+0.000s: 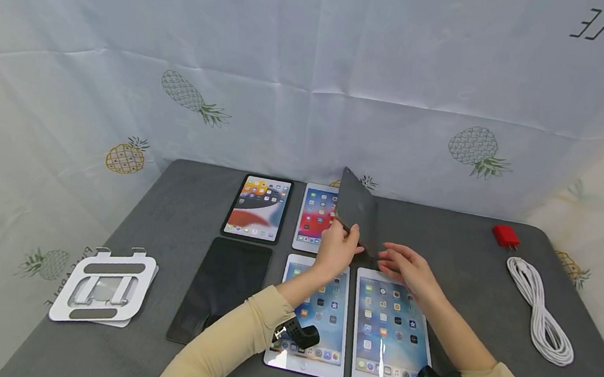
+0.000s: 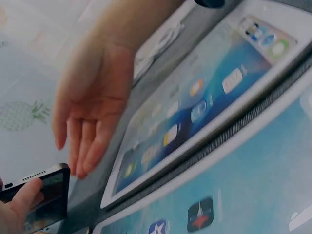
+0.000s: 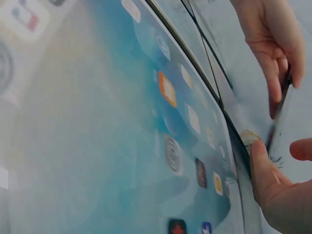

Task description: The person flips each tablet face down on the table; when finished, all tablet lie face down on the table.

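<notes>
My left hand (image 1: 339, 244) grips the lower edge of a raised, tilted tablet (image 1: 357, 203) at the back middle of the table. Its grey face shows in the head view; the left wrist view shows its dark screen and a silver edge with speaker holes, my left thumb (image 2: 27, 197) on it. To the right, my right hand (image 1: 409, 270) hovers with loosely bent fingers, apart from the tablet, over the top of a white tablet (image 1: 392, 333). Another white tablet (image 1: 333, 333) lies under my left forearm. Behind my left hand, a white tablet with a red-blue screen (image 1: 317, 214) is partly covered.
At the back left lies a black-framed tablet (image 1: 257, 207), with a dark-screened tablet (image 1: 228, 285) in front of it. A white folding stand (image 1: 103, 287) rests at the left edge. On the right are a red charger plug (image 1: 506, 236) and a coiled white cable (image 1: 540, 312).
</notes>
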